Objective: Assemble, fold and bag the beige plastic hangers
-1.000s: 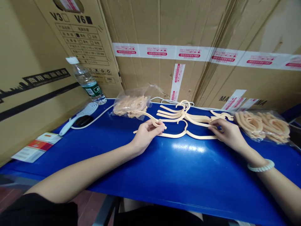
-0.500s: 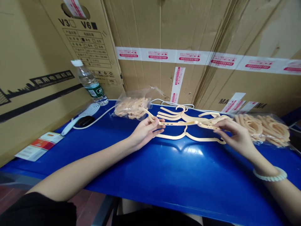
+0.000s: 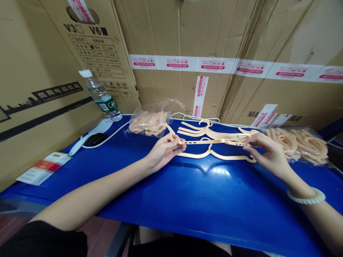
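Note:
A beige folding clothes hanger (image 3: 205, 141) is stretched out between my two hands, above the table. My left hand (image 3: 164, 151) pinches its left end, close to a curved piece that rises over the thumb. At the opposite end, my right hand (image 3: 265, 148) grips the slotted arm between thumb and fingers. Another beige hanger (image 3: 227, 157) lies on the table just below the held one. Behind it, several more hangers (image 3: 197, 132) lie stacked with their hooks together, partly covered by the held hanger and my right hand.
Clear bags of beige hanger parts lie at the back left (image 3: 148, 123) and right (image 3: 308, 146) of the blue table (image 3: 187, 196). On the left are a water bottle (image 3: 103, 100), a hairbrush (image 3: 89, 134), a black oval object (image 3: 96, 139) and a card (image 3: 44, 168). Cardboard boxes (image 3: 171, 32) stand behind.
The held hanger has straightened slightly, its middle dipping a little. Both hands keep their grip in nearly the same place. The whole view has shifted slightly.

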Available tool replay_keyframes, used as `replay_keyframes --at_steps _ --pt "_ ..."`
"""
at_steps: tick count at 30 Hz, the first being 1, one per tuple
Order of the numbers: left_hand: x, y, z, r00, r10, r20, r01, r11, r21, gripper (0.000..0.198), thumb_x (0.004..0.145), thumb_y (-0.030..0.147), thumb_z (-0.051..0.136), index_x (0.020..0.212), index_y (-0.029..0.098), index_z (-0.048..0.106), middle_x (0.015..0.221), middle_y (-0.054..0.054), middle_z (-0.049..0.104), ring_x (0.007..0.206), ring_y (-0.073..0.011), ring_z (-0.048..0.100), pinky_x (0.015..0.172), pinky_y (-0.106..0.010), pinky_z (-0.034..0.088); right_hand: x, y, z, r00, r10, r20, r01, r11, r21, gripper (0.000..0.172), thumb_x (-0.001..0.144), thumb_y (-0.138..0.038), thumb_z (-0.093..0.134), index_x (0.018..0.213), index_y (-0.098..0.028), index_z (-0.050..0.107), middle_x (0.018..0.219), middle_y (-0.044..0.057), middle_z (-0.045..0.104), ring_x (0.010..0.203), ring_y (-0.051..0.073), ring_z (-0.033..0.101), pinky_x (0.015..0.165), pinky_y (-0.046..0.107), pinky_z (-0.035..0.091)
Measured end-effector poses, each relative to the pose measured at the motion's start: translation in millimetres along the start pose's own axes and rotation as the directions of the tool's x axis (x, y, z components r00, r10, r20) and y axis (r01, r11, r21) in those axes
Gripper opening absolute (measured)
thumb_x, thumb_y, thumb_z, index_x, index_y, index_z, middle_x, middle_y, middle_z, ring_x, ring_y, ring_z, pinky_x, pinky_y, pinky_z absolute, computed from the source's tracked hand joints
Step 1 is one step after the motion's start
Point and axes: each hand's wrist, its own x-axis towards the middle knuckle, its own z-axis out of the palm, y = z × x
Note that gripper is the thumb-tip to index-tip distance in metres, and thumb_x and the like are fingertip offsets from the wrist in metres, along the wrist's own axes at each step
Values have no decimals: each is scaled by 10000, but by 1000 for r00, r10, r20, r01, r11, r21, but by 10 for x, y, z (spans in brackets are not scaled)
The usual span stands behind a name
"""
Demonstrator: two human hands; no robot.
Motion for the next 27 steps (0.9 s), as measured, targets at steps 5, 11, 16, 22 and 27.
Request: replay_keyframes --at_steps 5,11,16,22,27 --pt "-6 -42 -21 996 38 -81 -31 995 91 230 731 127 821 740 133 590 814 -42 718 696 -145 705 744 -282 568 -16 -27 11 999 42 18 -42 999 12 55 914 -280 668 953 -244 680 921 68 689 863 246 650 723 373 536" --pt "-36 -54 -2 987 90 -131 -70 987 148 279 689 133 853 748 130 580 786 -42 710 656 -149 698 724 -305 562 -22 -61 11 997 70 45 -71 997 21 71 905 -296 673 933 -232 683 917 74 683 823 239 654 679 358 543" --pt "-49 -65 14 980 121 -157 -97 983 157 309 671 138 864 746 131 564 766 -45 714 642 -151 696 720 -312 564 -31 -73 12 995 81 59 -83 996 36 92 899 -318 678 923 -229 681 913 75 681 801 231 649 650 346 549" --pt "-68 -68 34 973 150 -178 -117 976 182 299 674 137 867 750 127 578 747 -41 720 624 -148 695 713 -315 574 -34 -100 13 997 45 67 -48 998 40 59 902 -274 682 928 -222 673 902 68 673 788 211 639 642 317 538" --pt "-72 -74 38 966 168 -196 -134 976 174 324 639 135 887 736 124 577 737 -37 721 611 -151 697 702 -319 585 -40 -83 13 997 21 73 -23 999 33 39 905 -236 679 940 -224 665 906 62 664 783 201 629 629 305 526"
